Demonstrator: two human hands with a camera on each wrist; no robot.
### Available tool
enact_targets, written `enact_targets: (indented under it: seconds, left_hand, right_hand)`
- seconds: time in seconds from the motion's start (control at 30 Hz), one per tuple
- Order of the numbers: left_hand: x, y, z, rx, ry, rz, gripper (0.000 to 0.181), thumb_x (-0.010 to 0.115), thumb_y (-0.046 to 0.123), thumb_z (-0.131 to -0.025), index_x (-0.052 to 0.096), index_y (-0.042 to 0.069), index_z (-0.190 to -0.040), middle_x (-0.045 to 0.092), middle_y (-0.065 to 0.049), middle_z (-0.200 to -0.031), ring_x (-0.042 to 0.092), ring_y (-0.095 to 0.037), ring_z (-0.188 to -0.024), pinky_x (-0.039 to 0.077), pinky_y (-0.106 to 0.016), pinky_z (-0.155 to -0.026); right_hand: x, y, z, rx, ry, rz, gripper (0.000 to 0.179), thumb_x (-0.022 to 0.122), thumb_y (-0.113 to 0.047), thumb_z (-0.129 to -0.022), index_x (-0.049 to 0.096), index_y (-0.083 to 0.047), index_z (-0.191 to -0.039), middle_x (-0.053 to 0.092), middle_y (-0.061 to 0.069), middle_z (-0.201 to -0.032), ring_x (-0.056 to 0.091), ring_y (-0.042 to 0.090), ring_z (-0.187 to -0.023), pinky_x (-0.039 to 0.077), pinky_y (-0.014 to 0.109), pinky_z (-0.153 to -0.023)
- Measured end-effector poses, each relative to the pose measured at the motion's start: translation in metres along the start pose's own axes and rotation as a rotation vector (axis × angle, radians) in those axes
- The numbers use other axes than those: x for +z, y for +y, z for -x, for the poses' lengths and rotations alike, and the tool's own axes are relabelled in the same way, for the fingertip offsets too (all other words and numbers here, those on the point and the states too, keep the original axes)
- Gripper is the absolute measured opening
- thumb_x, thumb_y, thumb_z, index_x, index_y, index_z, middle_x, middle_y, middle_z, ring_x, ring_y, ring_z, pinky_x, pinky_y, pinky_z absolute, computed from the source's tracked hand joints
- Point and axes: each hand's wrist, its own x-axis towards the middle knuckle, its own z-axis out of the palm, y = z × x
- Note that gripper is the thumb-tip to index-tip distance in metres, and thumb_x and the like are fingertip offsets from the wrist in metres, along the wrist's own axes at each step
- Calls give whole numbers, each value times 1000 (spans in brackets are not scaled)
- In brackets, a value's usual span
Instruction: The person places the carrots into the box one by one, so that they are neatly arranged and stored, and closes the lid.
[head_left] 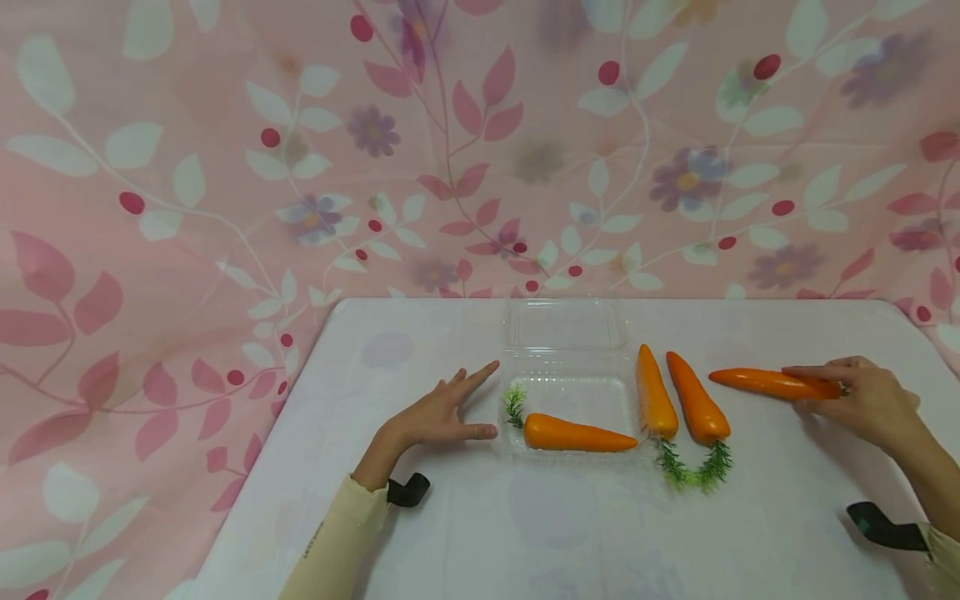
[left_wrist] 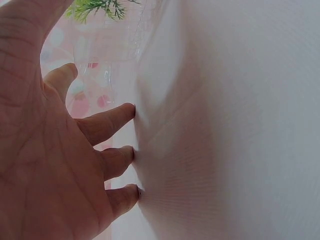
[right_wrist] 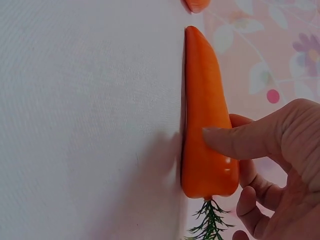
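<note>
My right hand (head_left: 862, 400) pinches an orange carrot (right_wrist: 207, 120) near its thick end, thumb on one side and fingers on the other. Green leaves (right_wrist: 210, 222) hang from that end in the right wrist view, and the carrot lies along the tabletop. On the left, my left hand (head_left: 442, 412) has its fingers spread, with fingertips (left_wrist: 129, 111) touching the white cloth. Just right of it stands a clear plastic box (head_left: 566, 392) with its lid (head_left: 566, 325) folded back. One carrot (head_left: 573, 433) lies inside the box, its leaves toward my left hand.
Two more carrots, one (head_left: 657, 396) beside the box's right side and another (head_left: 697, 400) next to it, lie with leaves toward me. A white cloth (head_left: 465, 533) covers the table. Behind the table's far edge hangs a pink floral curtain (head_left: 480, 150).
</note>
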Motion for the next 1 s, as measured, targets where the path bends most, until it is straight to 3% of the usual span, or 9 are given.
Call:
enact_targets:
  seconds: [0.4, 0.63, 0.83, 1.0]
  left_hand:
    - [1, 0, -1, -3, 4, -10, 100, 69, 65, -81, 15, 35, -159, 21, 9, -161, 9, -36, -149, 2, -61, -115]
    - [0, 0, -1, -9, -3, -8, 101, 70, 65, -80, 14, 36, -159, 21, 10, -161, 8, -35, -149, 1, -60, -115]
    - [1, -1, -1, -1, -2, 1, 100, 70, 65, -81, 14, 35, -159, 21, 9, -161, 8, -36, -149, 1, -61, -115]
    - [1, -1, 0, -6, 0, -4, 100, 70, 65, -80, 14, 36, -159, 21, 10, -161, 8, -36, -149, 2, -61, -115]
  right_hand:
    - [1, 4, -1, -9, 56, 2, 39, 68, 3, -75, 68, 2, -114, 45, 37, -107, 39, 55, -91, 28, 65, -66]
    - [8, 10, -3, -78, 145, -48, 31, 70, 5, -73, 70, 7, -104, 53, 34, -102, 48, 51, -87, 26, 55, -59]
    - [7, 7, -2, -57, 84, -87, 24, 64, 6, -80, 71, 7, -103, 50, 31, -100, 45, 49, -87, 33, 58, -66]
    - [6, 5, 0, -96, 48, -99, 15, 67, 2, -87, 74, 5, -100, 50, 30, -103, 44, 44, -87, 44, 52, -65]
